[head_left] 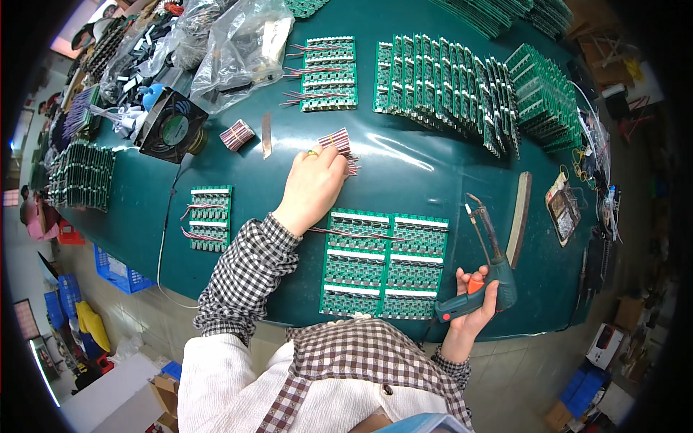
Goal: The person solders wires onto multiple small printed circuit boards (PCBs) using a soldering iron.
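Brown-and-white checked apron point(368, 350) over a white top occupies the lower edge, closest in. Right hand point(471, 322) is wrapped around the handle of a green soldering gun point(503, 280), fingers near its orange trigger; the gun's metal tip points up and away from the person, clear of the boards. Left hand point(315, 186), with a ring on one finger, reaches forward over the green bench mat point(404, 184); its fingers are bent and narrow together against a banded bundle of red-and-white wires point(333, 139). Fingertips are partly hidden, so cannot tell whether they pinch a wire. Between the forearms lies a green circuit board panel point(351, 268), with a second panel point(417, 268) just beside it on the right; a few dark red leads point(354, 232) run across the upper part of the left one. To the left of the left forearm: a smaller board point(210, 238) with leads projecting from its left side. Another wire bundle point(236, 135) sits near a thin brown strip point(266, 137), and a black fan point(173, 128) is tilted further left. Beyond the hands, a wired board stack point(329, 90) lies left of a long row of upright boards point(440, 90). Right of the gun: a wooden bar point(519, 216), then a stained tray point(561, 204).
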Tool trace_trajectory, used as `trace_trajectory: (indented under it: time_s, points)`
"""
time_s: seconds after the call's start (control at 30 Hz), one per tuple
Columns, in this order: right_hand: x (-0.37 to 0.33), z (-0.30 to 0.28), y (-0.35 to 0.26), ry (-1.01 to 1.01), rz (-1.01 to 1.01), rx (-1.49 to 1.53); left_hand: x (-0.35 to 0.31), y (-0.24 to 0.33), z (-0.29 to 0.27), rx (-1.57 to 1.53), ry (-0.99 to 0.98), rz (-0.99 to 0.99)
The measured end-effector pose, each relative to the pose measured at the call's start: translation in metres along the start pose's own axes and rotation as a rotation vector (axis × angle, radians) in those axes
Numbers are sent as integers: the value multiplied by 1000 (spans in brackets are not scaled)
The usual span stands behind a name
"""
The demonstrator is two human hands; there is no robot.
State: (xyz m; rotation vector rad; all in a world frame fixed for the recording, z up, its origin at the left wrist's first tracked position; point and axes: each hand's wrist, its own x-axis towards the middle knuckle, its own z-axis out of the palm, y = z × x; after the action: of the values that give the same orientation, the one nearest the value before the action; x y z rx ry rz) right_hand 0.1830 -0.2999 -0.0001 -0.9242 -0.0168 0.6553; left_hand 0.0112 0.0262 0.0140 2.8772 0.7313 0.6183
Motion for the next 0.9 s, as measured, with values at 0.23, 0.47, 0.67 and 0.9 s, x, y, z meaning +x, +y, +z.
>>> trace_trajectory:
  time_s: [0.23, 0.47, 0.67, 0.9]
  points:
    - [-5, -6, -3, 33, 23, -32, -1, 5, -5, 24, -1, -20]
    - [-11, -13, -7, 21, 38, -36, 2, 9, -15, -172, 55, -50]
    - [-24, -16, -19, 84, 27, -123, 4, 83, -41, -888, -381, -205]
    - [-41, -20, -35, 51, -29, -280, -6, 111, 5, -600, -413, -259]
